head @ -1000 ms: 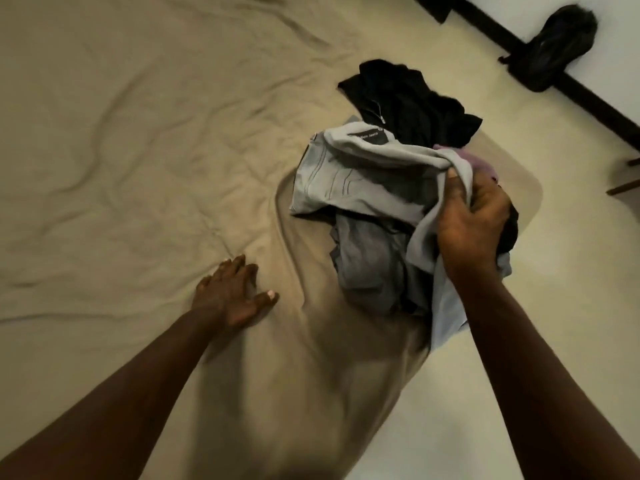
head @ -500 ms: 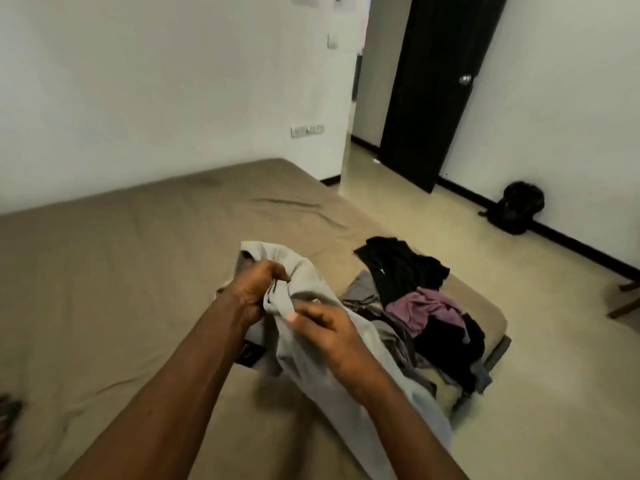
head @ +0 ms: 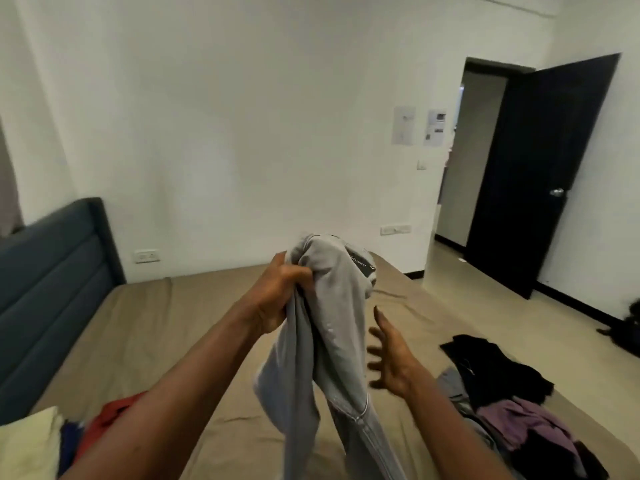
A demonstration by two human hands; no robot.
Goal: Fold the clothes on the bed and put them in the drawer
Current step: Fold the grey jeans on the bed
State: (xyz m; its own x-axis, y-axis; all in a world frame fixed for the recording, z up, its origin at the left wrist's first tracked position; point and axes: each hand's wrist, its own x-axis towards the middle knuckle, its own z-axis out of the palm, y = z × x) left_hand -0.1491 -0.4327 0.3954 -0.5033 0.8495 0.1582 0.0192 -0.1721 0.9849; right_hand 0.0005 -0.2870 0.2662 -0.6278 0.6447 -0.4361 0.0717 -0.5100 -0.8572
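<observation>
My left hand [head: 277,296] grips a pair of light grey jeans [head: 332,341] near the waistband and holds them up above the bed [head: 166,337]; the legs hang down out of the bottom of the view. My right hand [head: 388,355] is beside the jeans on their right, fingers spread, not touching them. A heap of clothes lies at the bed's right corner: a black garment [head: 495,368] on top and a purple one [head: 519,420] in front of it. No drawer is in view.
More clothes lie at the lower left: a pale yellow piece [head: 27,445], a dark blue one [head: 69,441] and a red one [head: 104,417]. A dark blue headboard [head: 52,278] stands at the left. A black door [head: 533,174] is open at the right, with a dark bag [head: 627,327] on the floor.
The jeans were pulled off the heap and lifted higher. My right hand let go of them and opened beside them. The view tilted up towards the wall.
</observation>
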